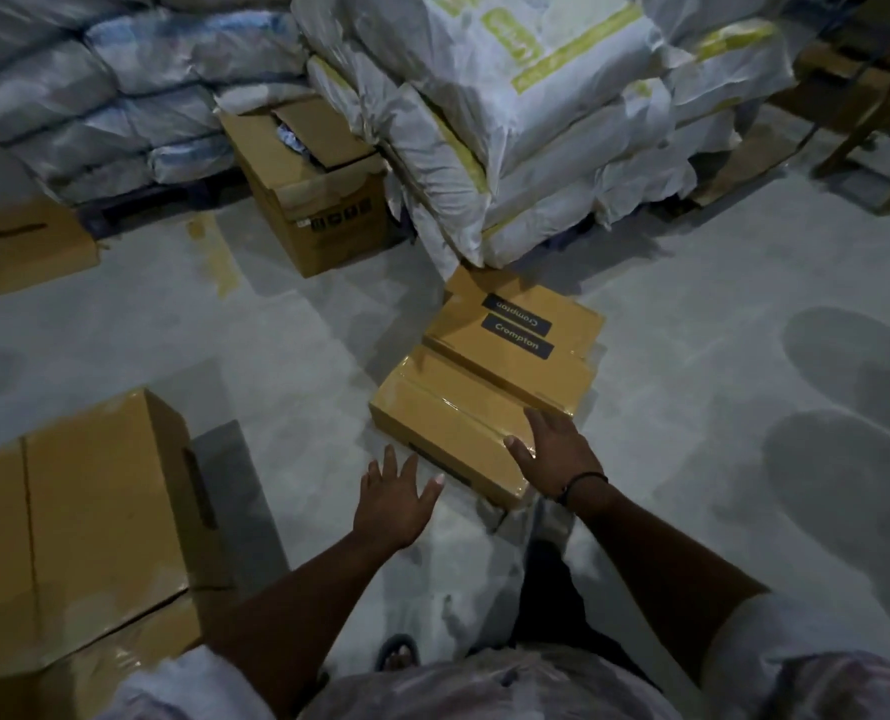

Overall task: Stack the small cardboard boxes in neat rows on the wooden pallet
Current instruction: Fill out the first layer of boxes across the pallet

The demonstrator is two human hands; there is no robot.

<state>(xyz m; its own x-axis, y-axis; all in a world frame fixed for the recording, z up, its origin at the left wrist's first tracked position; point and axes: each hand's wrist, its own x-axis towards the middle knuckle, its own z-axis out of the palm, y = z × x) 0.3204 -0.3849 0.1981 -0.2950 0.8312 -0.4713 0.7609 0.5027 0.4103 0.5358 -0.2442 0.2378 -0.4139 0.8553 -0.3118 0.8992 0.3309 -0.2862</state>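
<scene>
Two flat cardboard boxes lie on the grey floor ahead of me. The near box (448,418) is wrapped in shiny tape. The far box (526,330) carries two dark "Crompton" labels and lies partly on top of the near one. My right hand (549,452) rests with straight fingers on the near box's right end. My left hand (396,493) hovers with fingers spread just left of the box's near corner, touching nothing. No wooden pallet is plainly visible.
A large taped carton (84,517) stands at my left. An open carton (313,200) sits further back, beside stacked white sacks (526,127). More wrapped sacks (121,96) fill the back left. A wooden frame (879,111) stands at the far right. My foot (399,652) shows below.
</scene>
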